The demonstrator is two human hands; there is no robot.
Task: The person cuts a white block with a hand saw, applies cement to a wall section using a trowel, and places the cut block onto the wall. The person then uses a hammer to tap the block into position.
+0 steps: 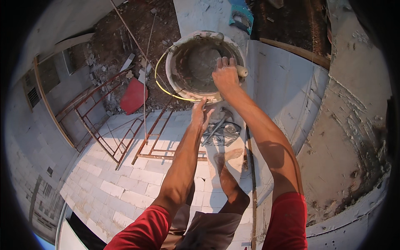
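A round bucket (171, 68) with a mortar-crusted rim stands on a narrow pale ledge, its yellow handle (160, 83) hanging out to the left. Wet grey mortar (200, 62) lies inside it. My right hand (226, 77) is closed over the bucket's right side, around the pale, thick handle (242, 71) of what looks like a trowel. The blade is mostly hidden by my hand and the mortar. At the near rim, my left hand (201, 114) grips the bucket, fingers at the edge and thumb apart. Crumpled dark plastic (223, 132) lies just right of that hand.
A teal-handled tool (241, 19) lies beyond the bucket. Rusty scaffold frames (100, 133) stand lower left, near a red sheet (133, 96) and rubble. To the right is a mortar-smeared wall (341, 137). My bare foot (231, 154) rests on the ledge.
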